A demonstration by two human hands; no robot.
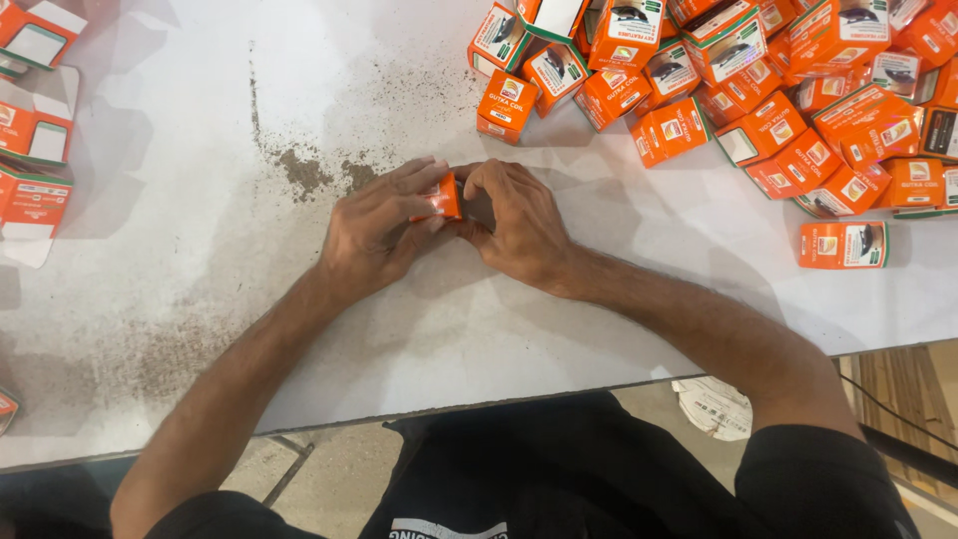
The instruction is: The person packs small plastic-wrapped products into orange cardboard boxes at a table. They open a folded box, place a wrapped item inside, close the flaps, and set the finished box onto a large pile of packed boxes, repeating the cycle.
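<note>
Both my hands meet at the middle of the white table (200, 299), closed around one small orange box (445, 196). My left hand (374, 228) covers its left side with fingers laid over the top. My right hand (519, 222) grips it from the right, the thumb and fingers curled over that end. Only a small orange face of the box shows between the fingers; the rest is hidden.
A large heap of small orange boxes (758, 90) fills the table's far right, with one lone box (843, 245) lying nearer me. Flattened orange cartons (35, 130) lie along the left edge. Dark grit stains (304, 172) mark the tabletop just left of my hands.
</note>
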